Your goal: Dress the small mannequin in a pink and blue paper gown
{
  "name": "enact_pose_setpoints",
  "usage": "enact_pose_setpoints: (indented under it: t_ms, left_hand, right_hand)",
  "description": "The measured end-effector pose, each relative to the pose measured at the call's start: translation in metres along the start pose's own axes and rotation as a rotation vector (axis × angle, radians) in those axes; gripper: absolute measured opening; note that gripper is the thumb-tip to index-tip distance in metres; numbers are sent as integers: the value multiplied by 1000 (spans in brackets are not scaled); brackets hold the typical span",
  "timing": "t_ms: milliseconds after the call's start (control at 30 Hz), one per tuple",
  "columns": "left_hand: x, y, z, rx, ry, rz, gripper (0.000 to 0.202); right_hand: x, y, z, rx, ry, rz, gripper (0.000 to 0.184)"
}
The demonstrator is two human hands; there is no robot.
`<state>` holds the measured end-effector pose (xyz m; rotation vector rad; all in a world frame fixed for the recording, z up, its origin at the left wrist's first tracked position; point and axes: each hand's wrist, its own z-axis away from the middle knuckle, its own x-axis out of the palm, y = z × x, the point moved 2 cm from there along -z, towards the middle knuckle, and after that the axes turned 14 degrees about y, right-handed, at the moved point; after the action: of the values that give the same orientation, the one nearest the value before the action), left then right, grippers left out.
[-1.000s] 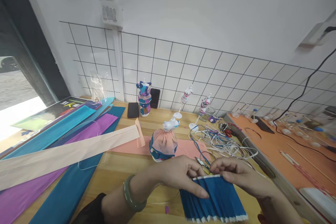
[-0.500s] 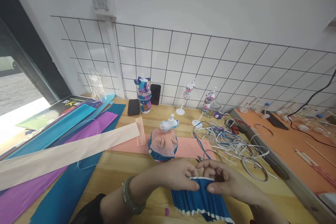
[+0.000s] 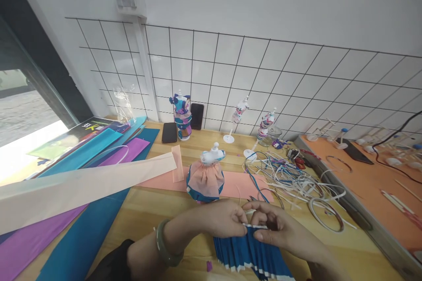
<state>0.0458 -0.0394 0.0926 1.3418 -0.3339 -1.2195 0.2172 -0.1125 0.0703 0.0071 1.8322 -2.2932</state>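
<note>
Between both hands, low in the view, is a pleated blue strip [image 3: 242, 250] with white edges, likely paper or thin cloth. My left hand [image 3: 227, 218], below a green bangle [image 3: 163, 243], pinches its upper edge. My right hand [image 3: 275, 226] grips the same edge a little to the right, thumb in front and fingers curled behind. Just beyond the hands stands a small white dress form [image 3: 212, 155] wearing a gathered peach skirt [image 3: 205, 178] with a blue hem. It rests on a flat peach strip [image 3: 242, 184].
Long purple [image 3: 66, 224] and blue sheets [image 3: 95, 224] lie at left under a cream strip [image 3: 99, 184]. A decorated dress form [image 3: 183, 116] stands by two phones. Right are tangled strips [image 3: 286, 175], a tape roll [image 3: 326, 215] and an orange-topped surface [image 3: 359, 175].
The right thumb has shifted slightly left along the strip's upper edge, closer to the left hand. The view has turned slightly.
</note>
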Motion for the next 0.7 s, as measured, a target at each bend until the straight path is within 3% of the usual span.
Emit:
enact_pose_setpoints:
  t_ms: [233, 367, 700]
  left_hand:
    - [0, -3, 0, 10, -32, 23, 6]
    - [1, -2, 1, 27, -37, -18, 9]
    - [1, -2, 1, 72, -47, -61, 14]
  right_hand:
    - [-5, 11, 4, -22, 95, -21, 39]
    - [-1, 10, 4, -38, 82, -51, 31]
    - [3, 9, 0, -72, 88, -91, 31]
